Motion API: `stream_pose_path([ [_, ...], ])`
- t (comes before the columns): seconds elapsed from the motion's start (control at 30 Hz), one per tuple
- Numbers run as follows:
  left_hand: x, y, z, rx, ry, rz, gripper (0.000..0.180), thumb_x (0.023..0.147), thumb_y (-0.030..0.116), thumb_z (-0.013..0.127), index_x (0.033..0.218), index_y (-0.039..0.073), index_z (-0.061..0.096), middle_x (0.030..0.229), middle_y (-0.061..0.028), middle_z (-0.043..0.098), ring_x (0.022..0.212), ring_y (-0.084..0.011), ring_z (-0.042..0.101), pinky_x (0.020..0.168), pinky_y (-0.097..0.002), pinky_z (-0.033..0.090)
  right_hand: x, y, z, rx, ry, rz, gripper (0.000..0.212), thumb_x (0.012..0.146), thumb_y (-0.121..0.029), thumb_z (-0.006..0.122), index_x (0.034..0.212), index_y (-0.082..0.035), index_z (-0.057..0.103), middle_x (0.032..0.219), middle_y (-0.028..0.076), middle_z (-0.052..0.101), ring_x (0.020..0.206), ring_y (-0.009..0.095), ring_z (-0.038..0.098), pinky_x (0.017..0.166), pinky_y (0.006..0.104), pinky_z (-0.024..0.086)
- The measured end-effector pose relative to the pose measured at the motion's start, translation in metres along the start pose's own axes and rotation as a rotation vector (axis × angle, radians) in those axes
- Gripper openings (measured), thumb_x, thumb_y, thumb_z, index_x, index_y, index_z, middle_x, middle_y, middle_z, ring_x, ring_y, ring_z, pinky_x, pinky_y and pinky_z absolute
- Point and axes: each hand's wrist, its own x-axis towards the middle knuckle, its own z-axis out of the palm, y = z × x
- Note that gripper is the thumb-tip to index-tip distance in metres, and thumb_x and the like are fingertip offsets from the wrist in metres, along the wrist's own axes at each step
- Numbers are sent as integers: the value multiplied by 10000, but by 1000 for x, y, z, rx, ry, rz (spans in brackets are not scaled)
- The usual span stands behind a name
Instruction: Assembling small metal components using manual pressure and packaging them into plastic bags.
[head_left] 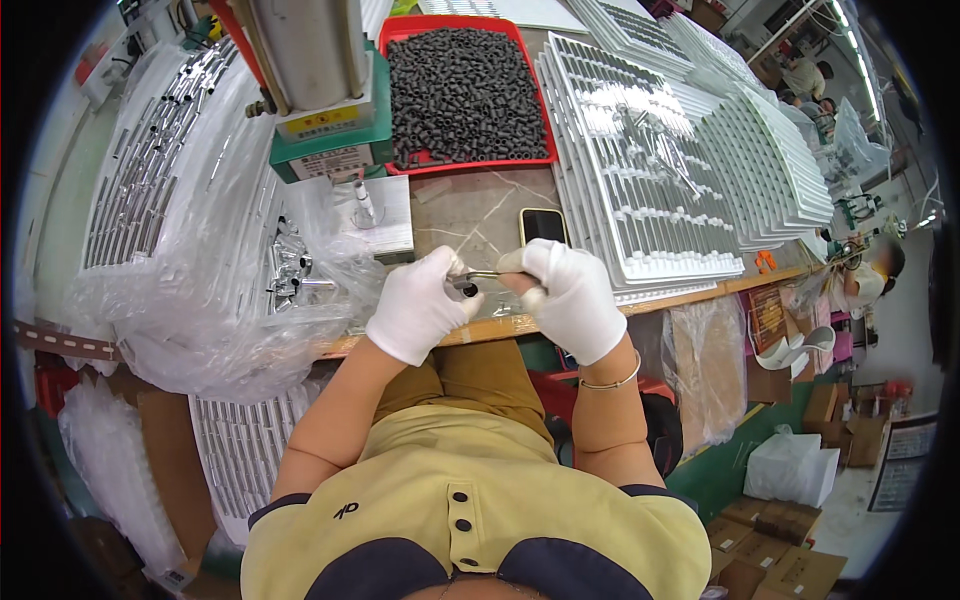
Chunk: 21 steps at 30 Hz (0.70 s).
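Both hands wear white gloves and meet above the table's front edge. My left hand (424,306) is closed in a pinch on one end of a slim shiny metal part (485,274). My right hand (573,300) is closed round its other end, thumb and forefinger pressed together. A small black round piece (468,290) shows at my left fingertips; whether it is fixed to the metal part, I cannot tell. The fingers hide most of what they hold. Just beyond my right hand a phone (541,226) lies dark on the table.
A red tray (548,130) full of small black fittings lies at the back. Left of it stands a green press (330,150). Stacked white trays (600,180) with metal rods are at right; plastic-wrapped trays (220,220) with chrome tubes at left. Another person (862,285) is far right.
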Motion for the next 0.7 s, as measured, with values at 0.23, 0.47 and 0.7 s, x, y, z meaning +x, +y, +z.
stream_pose_path([
  [0.23,7,2,3,37,-60,-11,351,594,203,824,747,90,529,669,-70,636,601,-249,647,537,-328,520,-2,0,-10,-404,-70,-54,52,743,-91,619,756,-105,570,713,64,571,673,263,613,582,364,491],
  [0.47,8,0,7,68,-23,81,349,602,173,834,709,64,520,584,-78,592,514,-204,604,511,-300,490,2,0,-1,-623,-244,-91,80,764,-157,623,781,-101,568,709,65,573,659,262,610,582,343,493],
  [0.7,-15,-21,11,76,-276,-177,311,705,258,767,856,87,556,733,-73,669,642,-265,655,606,-373,521,1,41,-41,-281,15,381,173,867,-205,599,1022,-141,643,840,129,671,775,282,643,707,363,509],
])
